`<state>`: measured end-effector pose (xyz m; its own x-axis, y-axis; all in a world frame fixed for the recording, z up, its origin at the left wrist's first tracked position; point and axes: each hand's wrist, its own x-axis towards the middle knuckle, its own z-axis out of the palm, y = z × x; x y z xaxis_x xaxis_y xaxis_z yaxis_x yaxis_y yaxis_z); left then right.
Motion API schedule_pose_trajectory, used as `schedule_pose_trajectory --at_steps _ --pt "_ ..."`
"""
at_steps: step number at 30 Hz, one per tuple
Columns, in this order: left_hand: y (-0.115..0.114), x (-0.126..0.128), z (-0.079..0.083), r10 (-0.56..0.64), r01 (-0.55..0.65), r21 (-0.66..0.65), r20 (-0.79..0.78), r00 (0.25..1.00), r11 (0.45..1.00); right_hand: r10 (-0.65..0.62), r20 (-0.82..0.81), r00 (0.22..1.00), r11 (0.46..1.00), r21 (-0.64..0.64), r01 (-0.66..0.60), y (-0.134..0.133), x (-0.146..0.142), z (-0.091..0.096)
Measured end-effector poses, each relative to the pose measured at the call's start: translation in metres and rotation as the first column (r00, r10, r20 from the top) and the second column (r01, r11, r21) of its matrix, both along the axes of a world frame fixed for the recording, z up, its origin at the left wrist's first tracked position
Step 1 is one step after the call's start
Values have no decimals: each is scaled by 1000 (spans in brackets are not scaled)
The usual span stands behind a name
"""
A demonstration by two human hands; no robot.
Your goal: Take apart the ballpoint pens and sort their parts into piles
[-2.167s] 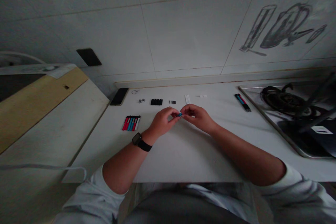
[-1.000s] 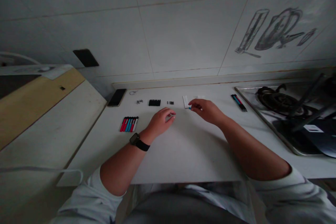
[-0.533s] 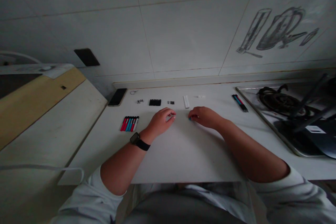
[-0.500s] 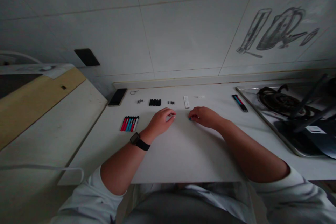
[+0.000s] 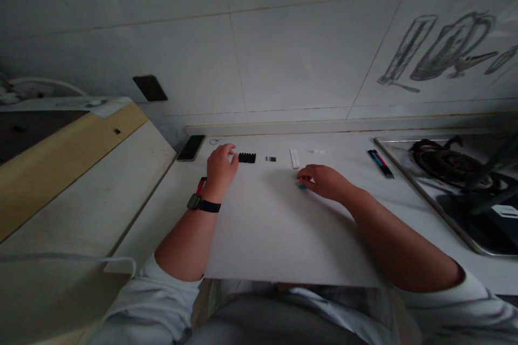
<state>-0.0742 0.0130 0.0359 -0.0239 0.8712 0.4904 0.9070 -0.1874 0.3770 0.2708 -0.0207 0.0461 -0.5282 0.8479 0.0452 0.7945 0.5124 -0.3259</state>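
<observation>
My left hand [image 5: 220, 171] is over the far left of the white table, thumb and fingers apart, with nothing visible between them. Just right of its fingers lies a row of black pen grips or caps [image 5: 246, 158]. The hand and wrist cover most of the pen barrels behind them; one red barrel [image 5: 201, 185] peeks out. My right hand [image 5: 319, 179] rests near the tabletop, its fingers closed on a small teal pen part [image 5: 301, 186], mostly hidden. Beyond it lie thin white refills [image 5: 294, 158] and tiny white pieces [image 5: 319, 151].
Small dark and grey parts [image 5: 271, 159] lie mid-table. A phone [image 5: 191, 148] and a thin ring [image 5: 215, 141] lie at the back left. Assembled pens [image 5: 380, 164] sit beside the gas stove [image 5: 421, 194] on the right. A cabinet-like box [image 5: 101, 172] borders the left.
My left hand has moved left and away from me, from mid-table to the small metal parts, now covered. My right hand stays nearly in place with the teal part. The view has shifted slightly.
</observation>
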Motion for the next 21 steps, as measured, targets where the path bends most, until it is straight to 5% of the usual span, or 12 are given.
schedule_pose_trajectory --at_steps 5,12,21 --pt "6 -31 -5 219 -255 -144 -231 948 956 20 0 1000 1000 10 -20 1 -1 -3" --pt "12 -35 -21 224 -292 -220 -290 930 931 27 -12 1000 999 22 -27 1 0 -2" --pt "8 -36 -19 192 -252 -198 -282 940 947 -1 -8 1000 999 40 1 0 -1 -1"
